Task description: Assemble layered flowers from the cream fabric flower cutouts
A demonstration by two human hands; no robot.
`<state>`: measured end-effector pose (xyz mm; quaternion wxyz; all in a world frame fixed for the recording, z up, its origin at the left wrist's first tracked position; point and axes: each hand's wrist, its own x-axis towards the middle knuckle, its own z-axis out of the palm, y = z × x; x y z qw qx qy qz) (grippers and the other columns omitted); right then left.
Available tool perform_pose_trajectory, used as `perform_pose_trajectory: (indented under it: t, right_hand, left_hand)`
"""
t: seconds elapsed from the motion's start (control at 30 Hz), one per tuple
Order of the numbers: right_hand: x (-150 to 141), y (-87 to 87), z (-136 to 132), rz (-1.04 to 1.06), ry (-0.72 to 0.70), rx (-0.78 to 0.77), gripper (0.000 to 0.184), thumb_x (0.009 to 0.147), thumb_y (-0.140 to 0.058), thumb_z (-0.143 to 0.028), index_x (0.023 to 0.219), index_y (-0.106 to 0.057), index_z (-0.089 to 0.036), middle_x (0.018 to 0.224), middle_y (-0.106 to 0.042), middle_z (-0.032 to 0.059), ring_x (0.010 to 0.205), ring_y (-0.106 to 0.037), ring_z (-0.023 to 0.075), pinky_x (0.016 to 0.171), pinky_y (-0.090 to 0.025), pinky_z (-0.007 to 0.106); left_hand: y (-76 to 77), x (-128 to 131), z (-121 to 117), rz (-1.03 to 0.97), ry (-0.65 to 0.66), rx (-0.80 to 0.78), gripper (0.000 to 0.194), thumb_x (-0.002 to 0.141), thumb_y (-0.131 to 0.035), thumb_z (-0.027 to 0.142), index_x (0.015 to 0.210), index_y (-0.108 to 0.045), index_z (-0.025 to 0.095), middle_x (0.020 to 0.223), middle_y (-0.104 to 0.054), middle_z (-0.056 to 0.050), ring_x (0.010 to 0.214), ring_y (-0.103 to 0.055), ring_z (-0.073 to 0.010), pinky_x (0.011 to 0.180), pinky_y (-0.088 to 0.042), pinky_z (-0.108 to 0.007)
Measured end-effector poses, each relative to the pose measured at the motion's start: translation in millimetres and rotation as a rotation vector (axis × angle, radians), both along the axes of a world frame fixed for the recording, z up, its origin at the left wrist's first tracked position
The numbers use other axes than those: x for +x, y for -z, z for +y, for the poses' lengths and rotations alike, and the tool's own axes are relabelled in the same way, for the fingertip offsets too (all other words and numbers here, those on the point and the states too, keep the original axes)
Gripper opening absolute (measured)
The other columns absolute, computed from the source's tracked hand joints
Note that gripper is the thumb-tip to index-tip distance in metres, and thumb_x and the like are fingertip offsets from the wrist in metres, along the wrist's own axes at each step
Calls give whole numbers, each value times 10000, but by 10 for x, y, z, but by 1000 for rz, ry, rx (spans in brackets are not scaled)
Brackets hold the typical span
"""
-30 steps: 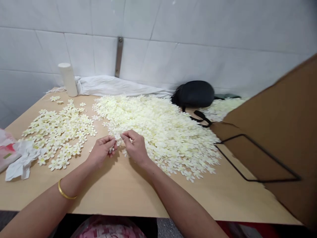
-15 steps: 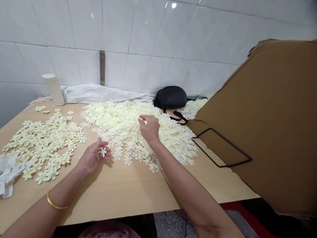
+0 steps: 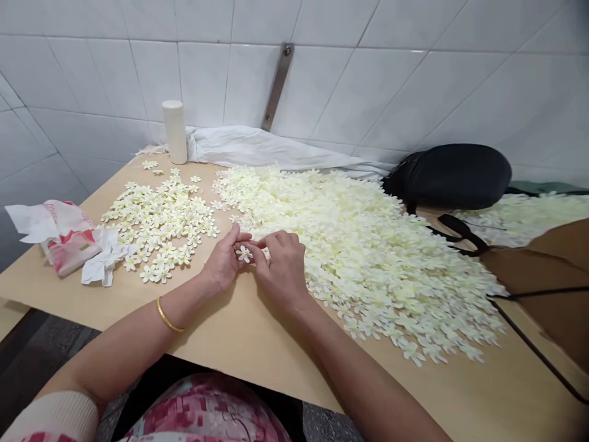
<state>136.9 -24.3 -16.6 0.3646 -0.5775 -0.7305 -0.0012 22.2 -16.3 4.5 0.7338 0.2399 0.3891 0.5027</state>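
Observation:
My left hand (image 3: 221, 264) is closed, palm turned up, with a white artificial flower (image 3: 243, 253) held at its fingers. Right beside it, my right hand (image 3: 285, 265) pinches a second pale flower (image 3: 266, 252), mostly hidden behind the thumb and fingers. The fingertips of both hands meet or nearly meet just above the table. A large heap of the same cream-white flowers (image 3: 368, 252) spreads to the right of the hands. On the left lies a smaller, flatter group of flowers (image 3: 159, 215).
Along the tiled wall stand a cream bottle (image 3: 175, 132), a white cloth (image 3: 271, 147) and a black bag (image 3: 455, 176). Crumpled tissue (image 3: 107, 253) and a red-and-white packet (image 3: 69, 239) lie at the wooden table's (image 3: 221, 344) left. A cardboard box (image 3: 547, 264) is at right.
My right hand has come back from the large heap to my left hand, pinching a flower. My left hand still holds its flower. The view has turned left and down.

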Motion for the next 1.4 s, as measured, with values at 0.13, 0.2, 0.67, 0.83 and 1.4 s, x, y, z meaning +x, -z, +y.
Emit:
perform_pose_trajectory:
  t: [0.13, 0.2, 0.67, 0.83, 1.4]
  right_hand:
    - [-31, 46, -22, -13, 3, 2, 164, 849, -496, -302, 785, -594, -187, 863, -549, 78, 839, -440, 229, 690, -308, 349]
    - [-48, 61, -22, -19, 7, -11, 166, 849, -498, -307, 811, -605, -187, 892, -547, 81, 848, -446, 230, 692, -312, 349]
    - [-74, 73, -33, 87, -73, 8, 112, 830, -508, -235, 763, -591, -199, 896, -592, 65, 875, -472, 220, 736, -332, 358]
    - [-54, 36, -30, 248, -166, -44, 110, 811, -500, -227, 704, -510, -210, 817, -585, 42, 843, -481, 207, 748, -361, 353]
    - [36, -38, 3, 614, -209, -40, 90, 790, -520, -252, 711, -533, -211, 757, -540, 2, 745, -522, 148, 706, -426, 287]
  left_hand:
    - [-19, 9, -15, -22, 9, 16, 447, 792, -493, 561, 842, -565, 123, 751, -566, -36, 604, -535, -106, 579, -433, -238]
    - [-31, 13, -25, -23, 11, 36, 453, 785, -506, 561, 872, -577, 122, 817, -577, -46, 620, -531, -99, 583, -426, -229]
    - [-23, 21, -55, -21, 15, 171, 403, 767, -577, 497, 980, -566, 155, 920, -583, -52, 789, -567, -118, 696, -437, -224]
    - [3, 12, -28, 8, 11, 198, 391, 756, -591, 497, 965, -570, 167, 898, -587, -38, 737, -573, -101, 640, -441, -206]
    - [28, -1, -7, 43, 199, 77, 213, 804, -571, 290, 711, -604, 102, 582, -589, -37, 509, -566, -98, 510, -488, -206]
